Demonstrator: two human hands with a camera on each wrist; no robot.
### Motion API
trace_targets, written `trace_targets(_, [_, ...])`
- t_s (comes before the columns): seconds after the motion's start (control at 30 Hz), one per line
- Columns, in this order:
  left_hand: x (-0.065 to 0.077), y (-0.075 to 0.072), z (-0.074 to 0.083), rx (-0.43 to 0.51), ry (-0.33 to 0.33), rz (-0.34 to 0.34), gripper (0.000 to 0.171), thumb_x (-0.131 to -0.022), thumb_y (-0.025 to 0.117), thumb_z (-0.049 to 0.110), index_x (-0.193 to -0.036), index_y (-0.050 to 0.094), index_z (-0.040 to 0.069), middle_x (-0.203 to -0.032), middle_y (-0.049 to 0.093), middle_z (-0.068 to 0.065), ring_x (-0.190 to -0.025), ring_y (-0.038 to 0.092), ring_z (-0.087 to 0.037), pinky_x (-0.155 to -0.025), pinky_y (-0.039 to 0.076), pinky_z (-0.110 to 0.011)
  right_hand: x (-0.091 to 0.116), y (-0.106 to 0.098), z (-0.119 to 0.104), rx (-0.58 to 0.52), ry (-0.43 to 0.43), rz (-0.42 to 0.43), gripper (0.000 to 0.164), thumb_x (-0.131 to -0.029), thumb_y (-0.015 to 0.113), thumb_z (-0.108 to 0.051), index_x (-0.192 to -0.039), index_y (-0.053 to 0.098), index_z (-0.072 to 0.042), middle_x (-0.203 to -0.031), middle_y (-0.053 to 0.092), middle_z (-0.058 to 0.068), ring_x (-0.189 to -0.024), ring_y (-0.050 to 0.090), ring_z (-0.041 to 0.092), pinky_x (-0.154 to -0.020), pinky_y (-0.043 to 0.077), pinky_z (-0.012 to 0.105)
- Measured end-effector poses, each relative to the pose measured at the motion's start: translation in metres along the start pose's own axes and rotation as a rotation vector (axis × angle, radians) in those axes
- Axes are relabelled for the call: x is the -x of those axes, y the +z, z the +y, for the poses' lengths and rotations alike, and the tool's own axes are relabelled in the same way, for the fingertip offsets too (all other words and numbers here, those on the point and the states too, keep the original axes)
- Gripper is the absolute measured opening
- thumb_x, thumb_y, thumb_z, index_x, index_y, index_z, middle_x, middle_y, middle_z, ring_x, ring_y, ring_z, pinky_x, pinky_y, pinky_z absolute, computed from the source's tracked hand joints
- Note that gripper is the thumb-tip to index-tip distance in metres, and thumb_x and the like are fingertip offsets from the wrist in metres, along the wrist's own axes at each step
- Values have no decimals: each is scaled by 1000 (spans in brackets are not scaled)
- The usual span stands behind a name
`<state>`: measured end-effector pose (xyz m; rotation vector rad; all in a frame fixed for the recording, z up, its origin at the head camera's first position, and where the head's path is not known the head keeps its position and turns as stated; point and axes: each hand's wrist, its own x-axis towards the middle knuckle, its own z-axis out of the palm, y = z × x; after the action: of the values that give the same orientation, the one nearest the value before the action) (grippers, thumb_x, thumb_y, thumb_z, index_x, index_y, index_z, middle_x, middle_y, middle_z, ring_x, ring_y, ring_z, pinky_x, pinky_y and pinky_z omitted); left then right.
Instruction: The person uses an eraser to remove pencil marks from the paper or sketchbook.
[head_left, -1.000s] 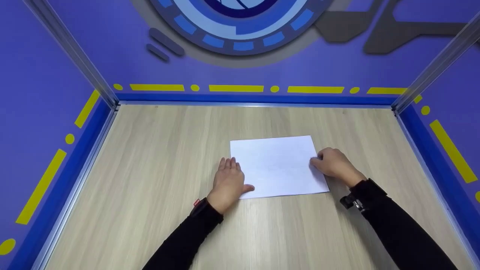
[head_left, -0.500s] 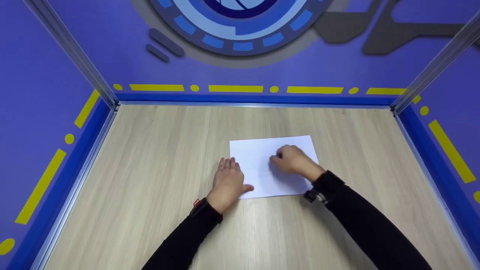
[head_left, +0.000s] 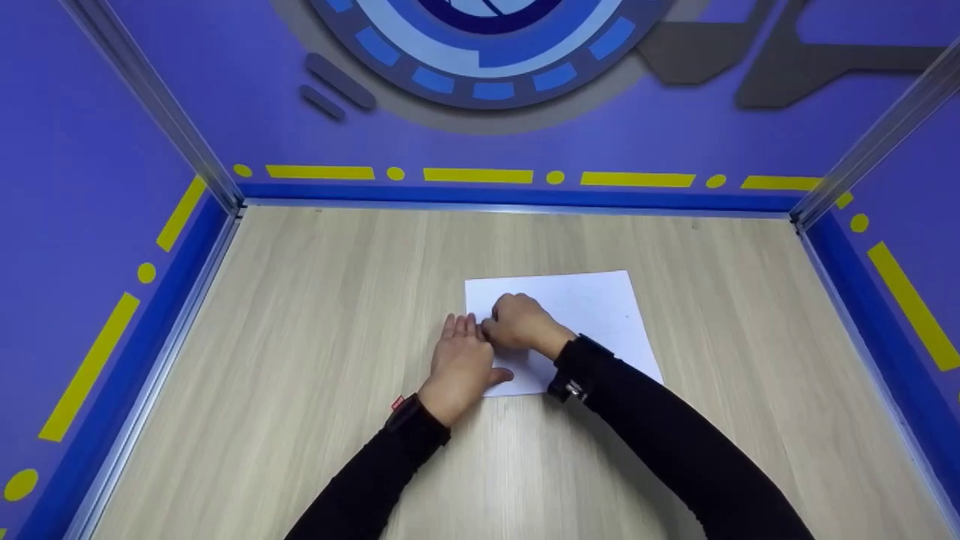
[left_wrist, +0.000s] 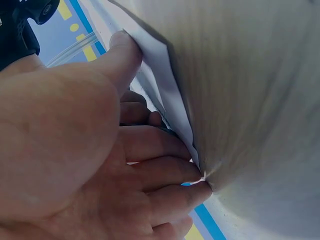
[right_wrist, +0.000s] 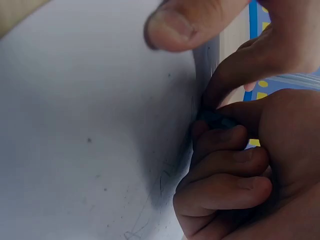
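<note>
A white sheet of paper (head_left: 592,315) lies on the wooden table. My left hand (head_left: 461,364) rests over its left edge, fingers straight and together, thumb out across the sheet. My right hand (head_left: 525,326) is over the paper's left part, right beside the left fingers. In the right wrist view its curled fingers pinch a small dark bluish object (right_wrist: 217,119) against the sheet; most of it is hidden, so its kind is unclear. Faint thin lines and dark specks mark the paper there. In the left wrist view the paper's edge (left_wrist: 175,95) lifts slightly under the thumb.
Purple-blue panels with yellow dashes (head_left: 478,175) enclose the table (head_left: 337,300) at the back and both sides. Metal rails (head_left: 517,210) run along its edges. Bare wood surrounds the paper.
My right hand has swept left across the paper, from its right edge to beside the left hand. The left hand has stayed in place, and the paper lies about where it was.
</note>
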<state>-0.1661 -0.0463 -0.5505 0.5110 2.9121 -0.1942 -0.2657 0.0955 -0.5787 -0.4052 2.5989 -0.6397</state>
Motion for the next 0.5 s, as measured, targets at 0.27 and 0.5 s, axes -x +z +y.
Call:
trace_targets(0.27, [-2,-1,3,-4,11,-19,101,-98,60,78,-157,57,-4,-168,53,-22,-160,50,-35,-139,30,-50,19,-16,-3,-25,49,13,42,-98,71,-28,-59,58,-17,-59,50,-4,-63,51,19,-60,41,32])
trace_targets(0.5, [-2,-2,5,-17,-6,-32,103,-99,59,79,-159,55,-5,-170,51,-21,-162,48,-34,-139,29,-49,28,-21,-11,21,42,-10,35,-98,67,-28,-65,65,-16,-65,57,-3,-65,56,18,-64,47,33])
